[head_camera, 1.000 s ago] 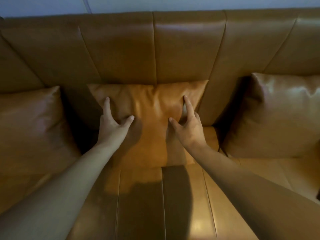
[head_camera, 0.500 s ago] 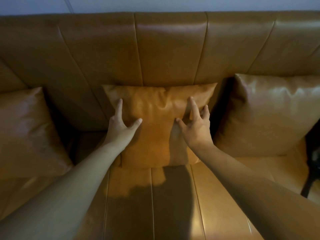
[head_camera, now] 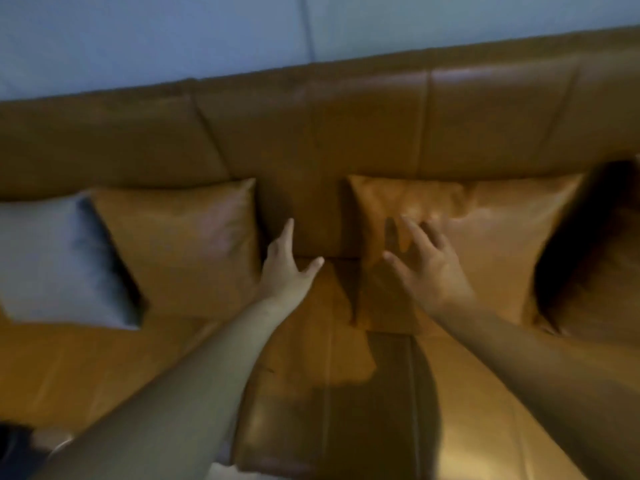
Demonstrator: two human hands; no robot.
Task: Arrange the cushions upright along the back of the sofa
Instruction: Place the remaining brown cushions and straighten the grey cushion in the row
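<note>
A tan leather cushion stands upright against the sofa back, right of centre. My right hand hovers in front of its left part, fingers spread and holding nothing. A second tan cushion leans on the back at the left. My left hand is open in the gap between the two cushions, near the right edge of the left one. A grey cushion stands at the far left. The edge of another tan cushion shows at the far right.
The leather seat stretches below my forearms, with my shadow across it. A pale blue wall rises behind the sofa. Something dark sits at the bottom left corner. The picture is blurred.
The view has swung left and tilted. Both hands have come off the middle cushion's face; the left hand now sits in the gap beside it. The grey cushion has come into view.
</note>
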